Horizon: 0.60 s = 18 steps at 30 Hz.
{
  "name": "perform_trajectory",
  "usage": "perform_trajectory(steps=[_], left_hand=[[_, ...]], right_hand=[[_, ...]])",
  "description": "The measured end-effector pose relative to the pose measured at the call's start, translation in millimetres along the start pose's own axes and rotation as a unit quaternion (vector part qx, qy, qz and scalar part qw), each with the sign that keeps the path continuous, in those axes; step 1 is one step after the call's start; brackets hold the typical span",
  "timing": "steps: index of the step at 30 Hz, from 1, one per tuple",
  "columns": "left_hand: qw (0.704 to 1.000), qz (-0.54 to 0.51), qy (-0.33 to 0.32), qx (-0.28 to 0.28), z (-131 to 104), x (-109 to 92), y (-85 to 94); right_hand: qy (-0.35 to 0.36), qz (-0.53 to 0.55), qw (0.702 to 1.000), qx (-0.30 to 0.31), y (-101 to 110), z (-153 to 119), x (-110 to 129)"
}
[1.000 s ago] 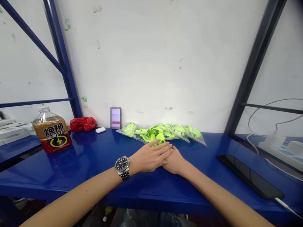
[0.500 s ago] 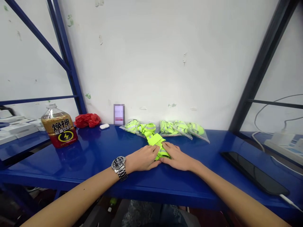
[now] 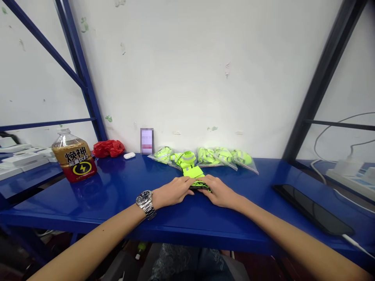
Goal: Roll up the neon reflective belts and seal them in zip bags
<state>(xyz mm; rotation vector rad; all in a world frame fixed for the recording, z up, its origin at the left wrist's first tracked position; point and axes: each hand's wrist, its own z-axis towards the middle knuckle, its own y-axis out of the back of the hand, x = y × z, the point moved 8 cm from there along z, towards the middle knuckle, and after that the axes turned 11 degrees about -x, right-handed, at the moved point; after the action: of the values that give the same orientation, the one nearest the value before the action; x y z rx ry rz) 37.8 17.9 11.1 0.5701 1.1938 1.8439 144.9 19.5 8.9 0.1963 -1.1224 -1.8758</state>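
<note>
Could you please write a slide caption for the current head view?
Left hand and right hand hold a yellow-green strap at a blue table.

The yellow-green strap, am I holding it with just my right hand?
No, the left hand and right hand both hold the yellow-green strap at its near end.

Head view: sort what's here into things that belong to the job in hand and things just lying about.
In the job:
strap, held by the left hand and right hand
bagged bundles behind it, probably, as their colours match

Lying about, it seems:
bottle
red bag
white case
upright phone
black phone
power strip
white boxes
</note>
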Motion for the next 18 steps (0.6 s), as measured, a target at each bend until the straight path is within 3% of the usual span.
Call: perform_trajectory(steps=[6, 10, 15, 18], left_hand=[[0.993, 0.004, 0.103, -0.048, 7.6, 13.1, 1.7], [0.984, -0.005, 0.176, -0.041, 17.7, 24.6, 3.6], [0.974, -0.086, 0.209, -0.028, 23.8, 34.6, 4.2], [0.973, -0.074, 0.215, -0.045, 20.4, 37.7, 6.4]], right_hand=[[-0.1, 0.047, 0.993, -0.031, 5.5, -0.1, 1.4], [-0.156, 0.076, 0.982, -0.079, 8.2, 4.1, -10.6], [-0.184, 0.115, 0.972, -0.087, 0.3, 17.9, -31.9], [-0.224, 0.13, 0.963, -0.077, -4.2, 23.4, -41.1]])
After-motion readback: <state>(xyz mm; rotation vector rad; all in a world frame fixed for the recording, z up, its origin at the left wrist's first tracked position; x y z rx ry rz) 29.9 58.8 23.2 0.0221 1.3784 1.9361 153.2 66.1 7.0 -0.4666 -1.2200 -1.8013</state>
